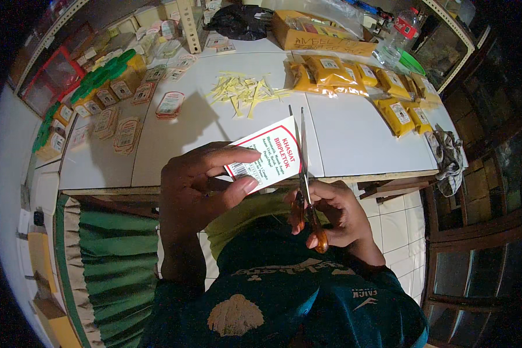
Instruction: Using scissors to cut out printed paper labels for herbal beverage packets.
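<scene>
A white paper label with a red border and green print is pinched between the thumb and fingers of my left hand. Scissors with brown handles are in my right hand, fingers in the loops and blades pointing away from me. The slightly parted blades run along the label's right edge. Beyond them on the white table lies a loose heap of thin yellowish paper strips. Left of the heap sits a small stack of red-bordered labels.
Green-lidded jars stand in rows at the left, with more label stacks beside them. Yellow filled packets lie at the right, near a cardboard box, a plastic bottle and a hanging cloth. The table's front edge is close.
</scene>
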`<state>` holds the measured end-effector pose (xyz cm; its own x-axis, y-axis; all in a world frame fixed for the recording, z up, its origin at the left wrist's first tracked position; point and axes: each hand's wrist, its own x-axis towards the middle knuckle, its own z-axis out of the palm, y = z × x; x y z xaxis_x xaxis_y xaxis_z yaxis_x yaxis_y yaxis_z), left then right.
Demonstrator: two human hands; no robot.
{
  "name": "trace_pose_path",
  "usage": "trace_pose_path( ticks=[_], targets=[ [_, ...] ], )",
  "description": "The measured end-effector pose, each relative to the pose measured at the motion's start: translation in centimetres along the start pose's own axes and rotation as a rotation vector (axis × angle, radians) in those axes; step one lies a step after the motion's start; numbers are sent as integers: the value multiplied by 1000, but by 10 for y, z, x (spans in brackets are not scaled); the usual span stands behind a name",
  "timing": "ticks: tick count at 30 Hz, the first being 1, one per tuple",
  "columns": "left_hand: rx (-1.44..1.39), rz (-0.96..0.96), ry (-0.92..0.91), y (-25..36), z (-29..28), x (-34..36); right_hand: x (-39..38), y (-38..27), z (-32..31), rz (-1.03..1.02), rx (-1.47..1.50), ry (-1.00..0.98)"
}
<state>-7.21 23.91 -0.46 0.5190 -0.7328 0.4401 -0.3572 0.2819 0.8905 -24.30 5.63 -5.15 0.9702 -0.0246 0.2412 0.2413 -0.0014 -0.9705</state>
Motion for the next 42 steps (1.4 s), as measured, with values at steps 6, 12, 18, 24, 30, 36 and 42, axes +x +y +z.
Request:
trace_pose_path(
  ticks=[6, 12, 18, 24, 30, 36, 42],
  targets=[
    [6, 48, -15, 2, -4, -1, 2, -5, -3, -23, -115, -62],
    [-7, -21, -43, 1, -7, -1, 1, -6, -5, 2, -89, -91],
    [16, 30, -41, -2, -7, -1, -1, -8, -6, 22, -81, -93],
    [29, -43, -41, 2, -7, -1, -1, -9, -6, 10, -99, -104],
    [-13, -11, -55, 0, -8, 0, 1, -11, -7, 29, -118, -126],
    [2, -35, -78, 2, -11, -1, -4, -3, -9, -3, -73, -92],
    [11, -60, -100, 5, -13, -2, -1, -13, -15, 15, -192, -192]
  ],
)
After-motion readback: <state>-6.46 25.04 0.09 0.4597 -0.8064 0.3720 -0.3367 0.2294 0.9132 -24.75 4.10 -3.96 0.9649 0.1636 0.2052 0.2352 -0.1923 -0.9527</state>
